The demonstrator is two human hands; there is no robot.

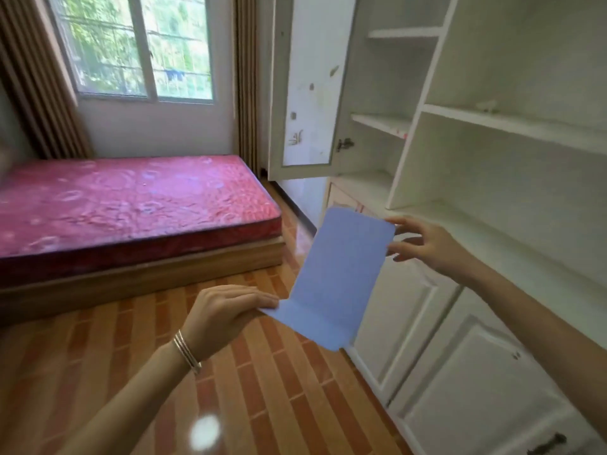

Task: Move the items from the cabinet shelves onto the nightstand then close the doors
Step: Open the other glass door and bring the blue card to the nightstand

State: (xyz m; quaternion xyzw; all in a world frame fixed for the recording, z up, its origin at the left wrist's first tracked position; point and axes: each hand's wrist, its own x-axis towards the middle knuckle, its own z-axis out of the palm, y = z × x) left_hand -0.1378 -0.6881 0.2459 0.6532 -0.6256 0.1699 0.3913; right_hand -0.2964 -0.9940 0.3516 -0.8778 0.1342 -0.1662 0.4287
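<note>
A flat blue folder-like cover with a folded flap hangs in the air in front of the white cabinet. My left hand pinches its lower left corner. My right hand has its fingertips at the cover's upper right edge, fingers spread; a firm grip is not evident. The cabinet shelves in view are bare apart from small scraps. One cabinet door stands open to the left. No nightstand is in view.
A bed with a red mattress on a wooden base stands at left under a window with brown curtains. Closed white lower cabinet doors run along the right. The floor is glossy brown tile.
</note>
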